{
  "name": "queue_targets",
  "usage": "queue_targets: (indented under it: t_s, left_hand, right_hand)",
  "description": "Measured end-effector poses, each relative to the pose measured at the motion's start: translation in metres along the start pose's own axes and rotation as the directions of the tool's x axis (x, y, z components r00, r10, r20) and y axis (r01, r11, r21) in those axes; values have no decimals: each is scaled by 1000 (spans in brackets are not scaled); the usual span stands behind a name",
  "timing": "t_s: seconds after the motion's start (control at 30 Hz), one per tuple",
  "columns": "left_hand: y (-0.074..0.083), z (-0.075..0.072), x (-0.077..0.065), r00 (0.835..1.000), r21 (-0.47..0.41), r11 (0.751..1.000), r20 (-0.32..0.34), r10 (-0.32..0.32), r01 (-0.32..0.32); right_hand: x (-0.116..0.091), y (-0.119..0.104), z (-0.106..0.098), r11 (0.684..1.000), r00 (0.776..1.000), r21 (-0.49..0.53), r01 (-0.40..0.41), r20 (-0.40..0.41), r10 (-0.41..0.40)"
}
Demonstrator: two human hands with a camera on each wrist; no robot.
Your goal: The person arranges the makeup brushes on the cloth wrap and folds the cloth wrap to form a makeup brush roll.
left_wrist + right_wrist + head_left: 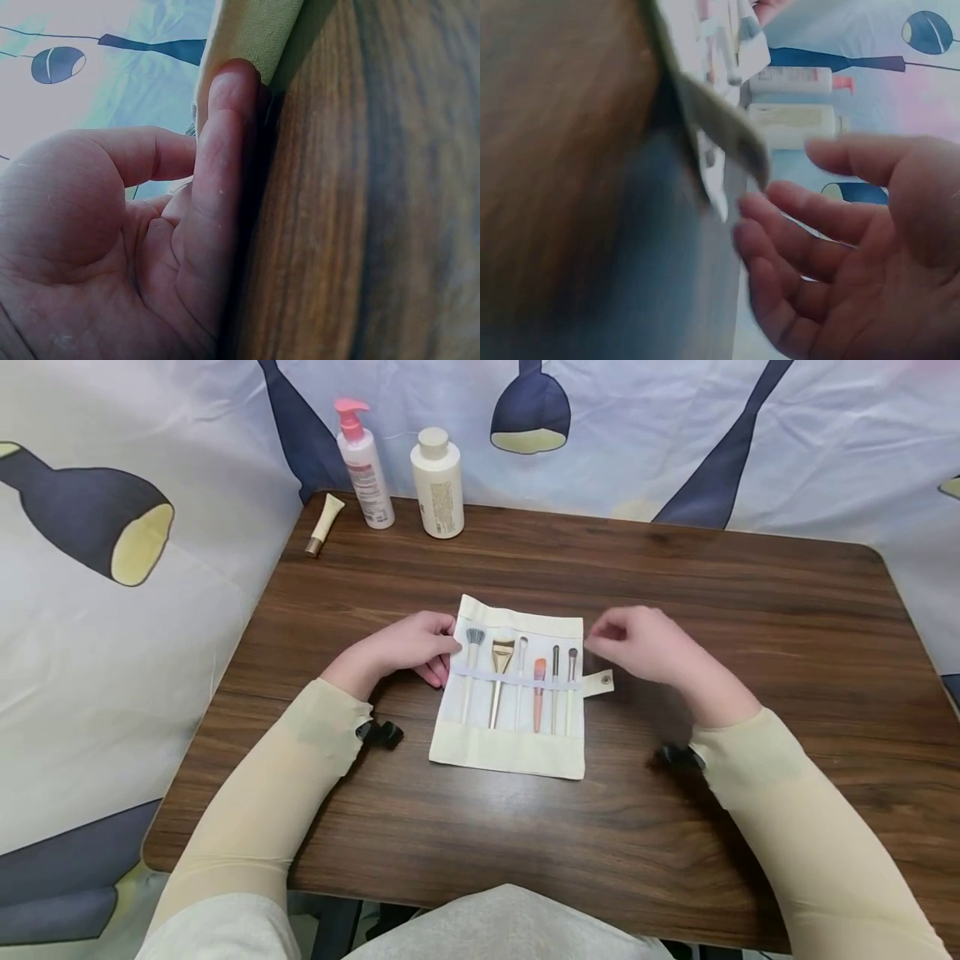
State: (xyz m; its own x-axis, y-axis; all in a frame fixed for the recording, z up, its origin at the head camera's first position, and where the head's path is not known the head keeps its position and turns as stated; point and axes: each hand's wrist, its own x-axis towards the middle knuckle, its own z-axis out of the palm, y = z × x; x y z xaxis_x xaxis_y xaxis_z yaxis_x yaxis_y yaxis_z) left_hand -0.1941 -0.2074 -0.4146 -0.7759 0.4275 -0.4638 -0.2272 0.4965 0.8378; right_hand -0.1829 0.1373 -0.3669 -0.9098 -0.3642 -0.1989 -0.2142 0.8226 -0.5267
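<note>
An unrolled cream brush roll lies in the middle of the table, its upper-left part raised. Several makeup brushes stand in a row under its elastic band, among them a wide gold brush and a short pink brush. My left hand pinches the roll's left edge, thumb on the inner side and fingers behind; the left wrist view shows a finger along the outer cloth. Beside the upper right corner, my right hand holds nothing, with its fingers loosely bent and the thumb apart. A snap tab sticks out below it.
At the back left of the brown wooden table stand a pink-topped pump bottle and a white capped bottle. A small cream tube lies left of them. A printed cloth hangs behind the table.
</note>
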Motion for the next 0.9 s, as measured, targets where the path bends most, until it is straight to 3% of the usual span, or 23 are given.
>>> queue_targets:
  t_s: [0.17,0.3,0.5,0.6,0.7,0.9]
  left_hand:
    - [2,2,1,1000,0,1000,-1,-7,7]
    - [0,0,-1,1000,-6,1000,-16,-6,6]
    - [-4,5,-8,999,-39,999,-34,5,-6]
    - [-4,15,-13,1000,-68,998,-18,5,-7]
    - [1,31,-19,1000,-156,988,13,-8,10]
    - [14,72,-35,995,-334,941,98,-33,64]
  right_hand:
    - [-24,11,5,996,990,-88,-15,135,27]
    - [-26,13,12,997,989,-79,14,147,-2]
    - [-14,19,8,999,992,-40,13,125,-8]
    - [-6,26,2,999,993,-53,-12,116,18]
    - [3,30,-7,997,992,-71,-39,117,48]
    - [22,31,-24,994,987,-72,-80,131,88]
